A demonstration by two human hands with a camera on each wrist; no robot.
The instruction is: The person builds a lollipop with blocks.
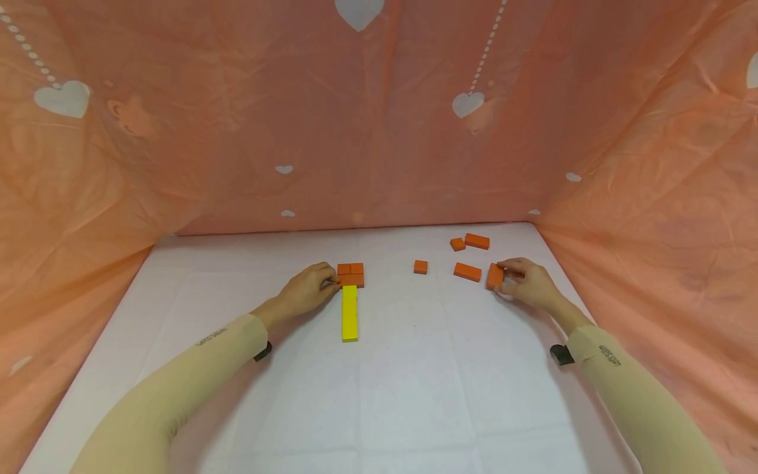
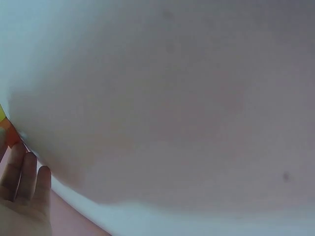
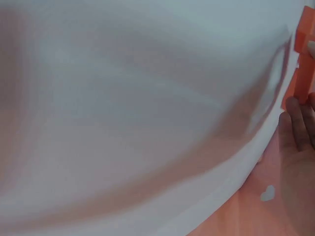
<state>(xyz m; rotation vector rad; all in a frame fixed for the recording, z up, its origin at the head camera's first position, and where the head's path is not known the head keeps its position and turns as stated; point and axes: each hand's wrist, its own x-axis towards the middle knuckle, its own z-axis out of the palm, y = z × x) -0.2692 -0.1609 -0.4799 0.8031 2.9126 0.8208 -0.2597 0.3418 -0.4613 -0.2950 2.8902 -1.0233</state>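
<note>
1. While right hand (image 1: 531, 284) pinches the rightmost orange rectangular block (image 1: 494, 276), left hand (image 1: 304, 289) touches the left edge of the orange three-block rectangle (image 1: 351, 280); grip unclear.
2. Long yellow bar (image 1: 350, 316) lies at its near side.

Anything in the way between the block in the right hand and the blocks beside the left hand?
Yes: a long orange block lies near the held block, then a small orange block farther left.

The white tabletop (image 1: 414, 395) was enclosed behind and on both sides by creased peach fabric (image 1: 237, 131) printed with pale hearts (image 1: 358, 12).
</note>
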